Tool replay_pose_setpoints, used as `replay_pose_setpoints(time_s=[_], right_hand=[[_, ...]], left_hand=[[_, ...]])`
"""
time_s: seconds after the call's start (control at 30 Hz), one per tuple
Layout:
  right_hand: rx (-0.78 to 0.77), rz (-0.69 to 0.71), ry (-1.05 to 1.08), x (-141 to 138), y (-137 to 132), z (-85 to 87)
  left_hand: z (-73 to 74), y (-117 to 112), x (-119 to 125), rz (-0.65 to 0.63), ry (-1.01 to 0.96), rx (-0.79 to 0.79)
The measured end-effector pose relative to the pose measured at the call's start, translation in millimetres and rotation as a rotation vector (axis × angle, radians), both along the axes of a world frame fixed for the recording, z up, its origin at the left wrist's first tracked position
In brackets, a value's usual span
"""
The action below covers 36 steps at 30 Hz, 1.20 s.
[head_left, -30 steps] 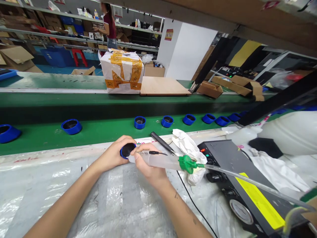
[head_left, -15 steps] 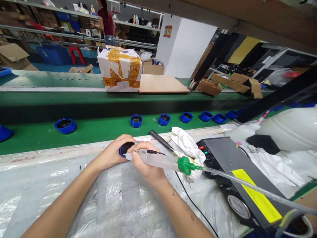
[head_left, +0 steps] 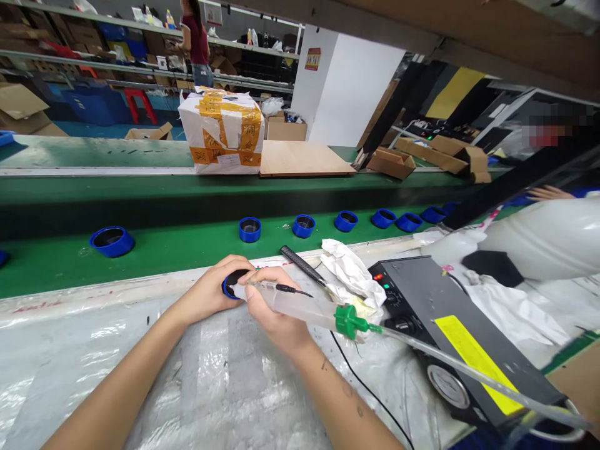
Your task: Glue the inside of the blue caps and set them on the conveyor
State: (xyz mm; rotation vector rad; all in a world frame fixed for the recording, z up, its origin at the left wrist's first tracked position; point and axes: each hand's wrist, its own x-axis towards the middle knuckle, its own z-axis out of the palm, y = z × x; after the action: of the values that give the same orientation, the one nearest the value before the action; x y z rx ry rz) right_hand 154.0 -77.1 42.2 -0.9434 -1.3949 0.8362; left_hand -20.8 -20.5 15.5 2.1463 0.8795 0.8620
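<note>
My left hand (head_left: 213,290) is closed around a round blue cup-like part (head_left: 229,286) with a black inside, tilted toward me above the plastic-covered bench. In my right hand (head_left: 276,312) lies a translucent dispensing syringe (head_left: 307,306), its tip end at the opening of the blue part. A green cap (head_left: 349,321) closes the syringe's back end, and a clear hose (head_left: 450,356) runs from it to the right. A black plug with a thin cable (head_left: 287,288) sits along the syringe. My fingers hide the exact tip.
Several blue cup-like parts (head_left: 250,229) stand along the green conveyor (head_left: 197,240). A dark dispenser box (head_left: 450,319) with a gauge stands at right, beside crumpled white tissue (head_left: 351,275) and a black-handled tool (head_left: 302,264). A taped carton (head_left: 222,131) sits behind; another person's hand (head_left: 550,193) shows far right.
The blue parts on the conveyor appear slightly further left, with the whole view shifted a little. Another person's hand has come into view at far right. Both my hands keep their grips.
</note>
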Motion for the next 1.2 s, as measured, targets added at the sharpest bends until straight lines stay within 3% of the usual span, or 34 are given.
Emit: replay_pose_setpoints(time_s=[0.53, 1.2], right_hand=[[-0.045, -0.024, 0.038, 0.2, 0.1, 1.6], [0.033, -0.023, 0.166, 3.9, 5.8, -3.0]], left_hand=[[-1.6, 1.0, 0.9, 0.018, -0.009, 0.004], [-2.6, 2.6, 1.4, 0.032, -0.002, 0.031]])
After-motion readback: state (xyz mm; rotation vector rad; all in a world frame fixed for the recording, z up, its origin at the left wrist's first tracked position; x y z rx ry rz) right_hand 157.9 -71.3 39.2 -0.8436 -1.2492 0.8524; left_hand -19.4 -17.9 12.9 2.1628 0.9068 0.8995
